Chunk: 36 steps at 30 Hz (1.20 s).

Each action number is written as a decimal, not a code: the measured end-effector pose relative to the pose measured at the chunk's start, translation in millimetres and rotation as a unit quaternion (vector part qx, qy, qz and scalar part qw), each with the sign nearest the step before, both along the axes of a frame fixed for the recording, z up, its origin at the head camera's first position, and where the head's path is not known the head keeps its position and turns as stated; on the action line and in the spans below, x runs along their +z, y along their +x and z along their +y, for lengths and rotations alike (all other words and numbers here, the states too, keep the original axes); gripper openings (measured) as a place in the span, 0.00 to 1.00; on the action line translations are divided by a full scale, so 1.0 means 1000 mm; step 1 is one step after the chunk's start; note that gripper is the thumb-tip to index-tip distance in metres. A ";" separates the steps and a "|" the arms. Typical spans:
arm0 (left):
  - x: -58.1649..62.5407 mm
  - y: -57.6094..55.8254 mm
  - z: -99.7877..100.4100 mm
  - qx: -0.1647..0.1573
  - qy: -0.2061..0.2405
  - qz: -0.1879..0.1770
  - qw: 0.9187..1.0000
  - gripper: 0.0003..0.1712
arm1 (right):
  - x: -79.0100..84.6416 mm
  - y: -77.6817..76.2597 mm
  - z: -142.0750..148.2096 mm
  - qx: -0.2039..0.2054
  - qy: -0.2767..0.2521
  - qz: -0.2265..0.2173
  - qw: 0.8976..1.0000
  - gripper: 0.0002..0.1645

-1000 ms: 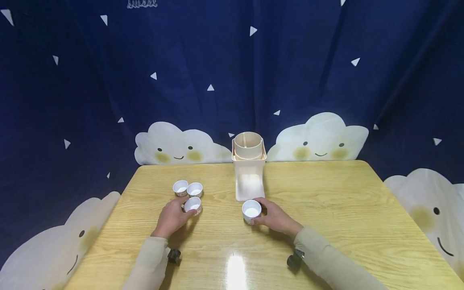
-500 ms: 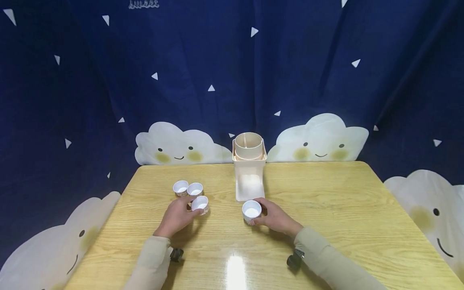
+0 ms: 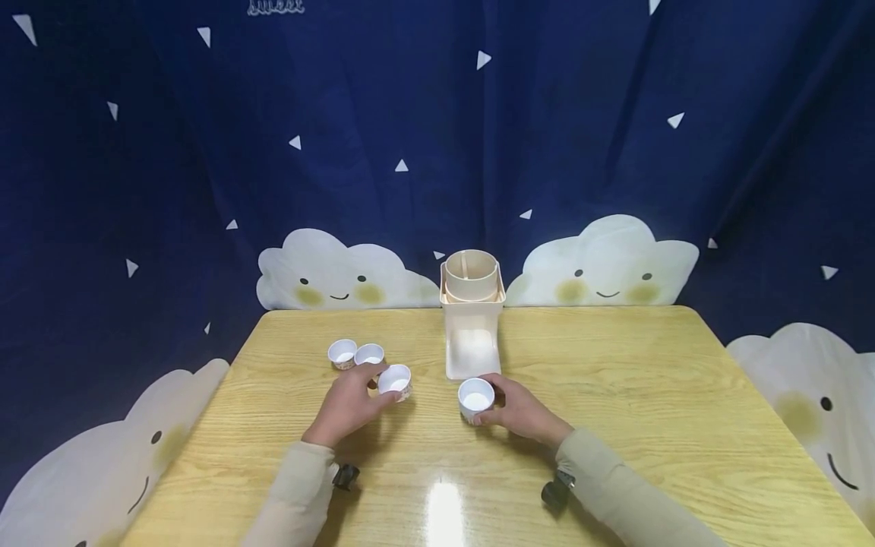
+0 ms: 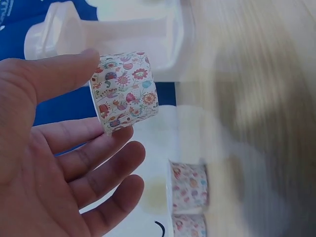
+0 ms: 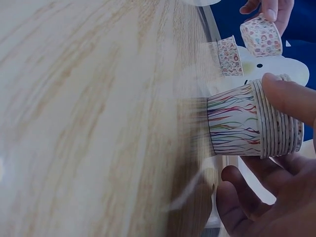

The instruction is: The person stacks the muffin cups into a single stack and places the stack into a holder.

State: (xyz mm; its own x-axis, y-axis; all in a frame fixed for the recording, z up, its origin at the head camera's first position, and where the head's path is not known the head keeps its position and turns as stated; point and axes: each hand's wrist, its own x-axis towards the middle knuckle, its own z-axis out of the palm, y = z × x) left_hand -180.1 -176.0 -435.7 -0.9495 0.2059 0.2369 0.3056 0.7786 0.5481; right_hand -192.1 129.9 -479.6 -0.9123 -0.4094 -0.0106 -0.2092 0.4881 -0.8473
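Note:
My left hand (image 3: pixel 350 404) pinches a small paper baking cup (image 4: pixel 126 91) between thumb and fingers, white inside and printed with flowers outside. It is lifted off the table and a little tilted. My right hand (image 3: pixel 522 414) grips a nested stack of paper cups (image 5: pixel 233 121); the bottom one has wavy coloured lines and several rims show at the top. In the head view this stack (image 3: pixel 475 396) sits to the right of the lifted cup, apart from it. Two more floral cups, a left one (image 3: pixel 342 354) and a right one (image 3: pixel 369 354), stand side by side beyond my left hand.
A cream plastic holder (image 3: pixel 473 353) with an upright cylinder (image 3: pixel 472 275) on top stands at the table's back, just beyond the stack. The wooden table (image 3: pixel 615 365) ends at a dark blue curtain (image 3: pixel 383 91) with white clouds.
My left hand has carried its floral cup to the right, away from the two standing cups and closer to the stack. The right hand and stack have hardly moved.

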 end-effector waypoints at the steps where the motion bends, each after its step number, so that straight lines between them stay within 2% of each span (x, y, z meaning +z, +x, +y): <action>1: 0.001 0.000 0.002 -0.001 0.004 0.002 1.000 0.20 | 0.000 0.000 0.000 0.001 -0.003 -0.001 1.000 0.39; 10: 0.007 0.001 0.026 -0.039 0.021 0.018 0.999 0.27 | 0.000 0.000 0.002 0.003 -0.010 -0.002 1.000 0.38; 19: 0.011 0.001 0.050 -0.072 0.021 0.040 0.996 0.27 | -0.002 -0.001 0.002 0.004 -0.004 0.003 1.000 0.38; 23: 0.015 -0.001 0.064 -0.098 0.023 0.046 0.994 0.26 | 0.000 0.000 0.002 0.005 -0.009 0.000 1.000 0.37; 29: 0.019 -0.004 0.085 -0.130 0.013 0.045 0.990 0.26 | 0.000 0.000 0.004 0.016 -0.023 -0.002 1.000 0.35; 36: 0.013 -0.005 0.100 -0.153 -0.014 0.028 0.988 0.27 | -0.002 0.000 0.003 0.021 -0.033 -0.012 0.999 0.36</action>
State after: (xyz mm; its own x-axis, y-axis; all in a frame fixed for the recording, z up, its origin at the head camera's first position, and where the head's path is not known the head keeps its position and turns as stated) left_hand -184.8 -75.8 -422.5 -0.8273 0.4884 0.2777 0.5583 0.6600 0.5026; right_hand -192.3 132.8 -481.3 -0.8940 -0.4480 -0.0040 -0.2074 0.4217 -0.8827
